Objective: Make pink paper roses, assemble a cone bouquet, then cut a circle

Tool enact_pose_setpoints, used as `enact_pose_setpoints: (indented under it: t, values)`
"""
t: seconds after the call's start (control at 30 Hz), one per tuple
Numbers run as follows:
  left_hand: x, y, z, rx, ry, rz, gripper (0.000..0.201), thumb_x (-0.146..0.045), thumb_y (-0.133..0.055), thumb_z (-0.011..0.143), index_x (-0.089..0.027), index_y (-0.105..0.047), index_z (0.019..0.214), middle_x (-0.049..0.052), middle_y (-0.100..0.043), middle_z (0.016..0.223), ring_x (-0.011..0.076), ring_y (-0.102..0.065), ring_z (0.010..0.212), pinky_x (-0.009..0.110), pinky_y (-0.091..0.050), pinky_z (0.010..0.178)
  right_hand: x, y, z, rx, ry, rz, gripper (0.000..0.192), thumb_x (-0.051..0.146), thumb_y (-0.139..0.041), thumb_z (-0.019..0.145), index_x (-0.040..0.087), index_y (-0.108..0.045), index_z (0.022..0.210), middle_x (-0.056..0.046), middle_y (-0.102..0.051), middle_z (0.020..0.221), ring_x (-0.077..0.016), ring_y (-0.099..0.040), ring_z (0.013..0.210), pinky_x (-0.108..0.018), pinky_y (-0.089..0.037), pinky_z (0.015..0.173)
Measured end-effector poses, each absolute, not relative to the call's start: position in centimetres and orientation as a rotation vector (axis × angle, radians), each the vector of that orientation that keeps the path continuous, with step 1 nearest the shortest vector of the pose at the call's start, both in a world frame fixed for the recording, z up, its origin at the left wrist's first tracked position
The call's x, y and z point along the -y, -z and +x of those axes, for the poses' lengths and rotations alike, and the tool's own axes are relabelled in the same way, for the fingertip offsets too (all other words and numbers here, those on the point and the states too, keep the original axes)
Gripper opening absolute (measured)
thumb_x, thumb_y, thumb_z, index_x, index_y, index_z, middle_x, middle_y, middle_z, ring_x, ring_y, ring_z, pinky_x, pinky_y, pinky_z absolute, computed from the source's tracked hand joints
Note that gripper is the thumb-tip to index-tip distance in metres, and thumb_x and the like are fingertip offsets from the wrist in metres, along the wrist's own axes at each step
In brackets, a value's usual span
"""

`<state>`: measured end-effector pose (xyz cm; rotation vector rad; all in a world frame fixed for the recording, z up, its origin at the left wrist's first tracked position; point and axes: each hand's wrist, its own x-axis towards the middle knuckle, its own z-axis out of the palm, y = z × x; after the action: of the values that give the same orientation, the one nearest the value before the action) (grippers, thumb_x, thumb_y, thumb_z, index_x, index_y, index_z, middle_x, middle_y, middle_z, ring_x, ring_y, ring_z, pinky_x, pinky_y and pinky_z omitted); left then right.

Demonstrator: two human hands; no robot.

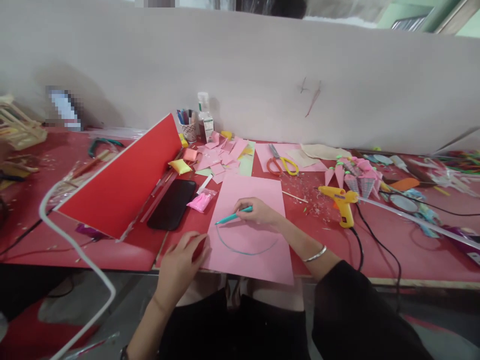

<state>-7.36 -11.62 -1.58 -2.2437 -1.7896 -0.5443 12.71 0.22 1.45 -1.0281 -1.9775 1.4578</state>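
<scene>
A pink paper sheet [258, 200] lies on the red table [112, 250] in front of me, with a curved teal line drawn across its lower half. My right hand [258, 212] grips a teal pen [232, 217], its tip touching the sheet at the left end of the curve. A silver bangle sits on that wrist. My left hand [182, 260] rests at the sheet's lower left corner, fingers pressing down on its edge.
A black phone [171, 204] and a tilted red board [123, 180] lie to the left. A yellow glue gun [342, 201] with its black cable is at the right, orange-and-yellow scissors [282, 163] and pink paper scraps [221, 152] behind, pink paper cones [354, 176] at the far right.
</scene>
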Motion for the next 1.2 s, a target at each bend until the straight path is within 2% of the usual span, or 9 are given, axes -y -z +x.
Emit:
enact_pose_setpoints:
  t: [0.13, 0.5, 0.7, 0.83, 0.97, 1.07, 1.13, 1.2]
  values:
    - [11.3, 1.7, -7.7, 1.822, 0.584, -2.298, 0.025, -0.032, -0.042, 0.083, -0.023, -0.064, 0.092, 0.003, -0.066, 0.089, 0.0133, -0.063, 0.075, 0.021, -0.048, 0.064, -0.8, -1.5, 12.7, 2.024, -1.479, -1.035, 0.005, 0.016, -0.051, 0.062, 0.015, -0.056, 0.063, 0.004, -0.054, 0.060, -0.0064, -0.045, 0.053, -0.019, -0.036, 0.052]
    - [10.8, 2.4, -8.0, 1.780, 0.695, -2.332, 0.026, -0.034, -0.042, 0.083, -0.023, -0.065, 0.091, 0.002, -0.066, 0.085, 0.0139, -0.063, 0.075, 0.022, -0.046, 0.062, -1.1, -1.2, 13.0, 2.116, -1.603, -0.981, 0.006, 0.018, -0.053, 0.062, 0.014, -0.056, 0.064, 0.004, -0.053, 0.058, -0.0060, -0.044, 0.052, -0.019, -0.035, 0.051]
    - [10.8, 2.4, -8.0, 1.799, 0.729, -2.333, 0.028, -0.035, -0.040, 0.083, -0.024, -0.065, 0.091, 0.002, -0.065, 0.085, 0.0136, -0.062, 0.073, 0.022, -0.045, 0.062, -0.7, -0.5, 12.4, 1.864, -1.228, -1.198, 0.011, 0.025, -0.051, 0.068, 0.017, -0.055, 0.072, 0.003, -0.053, 0.066, -0.0065, -0.041, 0.051, -0.021, -0.033, 0.049]
    - [10.9, 2.5, -8.0, 1.804, 0.725, -2.339, 0.029, -0.037, -0.039, 0.084, -0.024, -0.064, 0.092, 0.002, -0.065, 0.086, 0.0136, -0.062, 0.073, 0.023, -0.045, 0.063, -1.2, 0.1, 12.6, 1.653, -0.942, -1.267, 0.009, 0.025, -0.049, 0.067, 0.016, -0.053, 0.069, 0.002, -0.054, 0.068, -0.0097, -0.047, 0.062, -0.023, -0.037, 0.058]
    - [10.9, 2.6, -8.1, 1.800, 0.734, -2.345, 0.030, -0.038, -0.038, 0.084, -0.024, -0.064, 0.092, 0.002, -0.065, 0.085, 0.0133, -0.062, 0.073, 0.022, -0.045, 0.063, -1.0, -0.3, 13.1, 1.792, -1.186, -1.156, 0.011, 0.026, -0.053, 0.066, 0.016, -0.056, 0.069, 0.002, -0.054, 0.065, -0.0093, -0.047, 0.060, -0.023, -0.036, 0.057]
    - [10.8, 2.7, -8.1, 1.773, 0.744, -2.338, 0.032, -0.039, -0.036, 0.085, -0.023, -0.064, 0.091, 0.002, -0.065, 0.085, 0.0130, -0.062, 0.072, 0.023, -0.045, 0.062, -0.6, -0.8, 13.2, 1.943, -1.386, -1.031, 0.007, 0.022, -0.055, 0.064, 0.015, -0.057, 0.066, 0.001, -0.057, 0.068, -0.0100, -0.050, 0.065, -0.023, -0.038, 0.061]
    - [10.8, 2.6, -8.0, 1.756, 0.744, -2.330, 0.033, -0.039, -0.035, 0.085, -0.022, -0.064, 0.091, 0.002, -0.065, 0.085, 0.0128, -0.062, 0.071, 0.023, -0.045, 0.061, -0.3, -0.9, 13.1, 1.971, -1.421, -1.016, 0.006, 0.021, -0.056, 0.065, 0.015, -0.057, 0.067, 0.001, -0.057, 0.071, -0.0096, -0.050, 0.066, -0.023, -0.037, 0.061]
    - [10.8, 2.5, -7.9, 1.749, 0.740, -2.321, 0.034, -0.038, -0.035, 0.086, -0.022, -0.064, 0.090, 0.002, -0.065, 0.084, 0.0128, -0.062, 0.070, 0.023, -0.045, 0.060, -0.1, -0.8, 12.9, 1.942, -1.409, -1.066, 0.008, 0.024, -0.055, 0.068, 0.016, -0.056, 0.070, 0.002, -0.055, 0.068, -0.0078, -0.046, 0.058, -0.021, -0.035, 0.055]
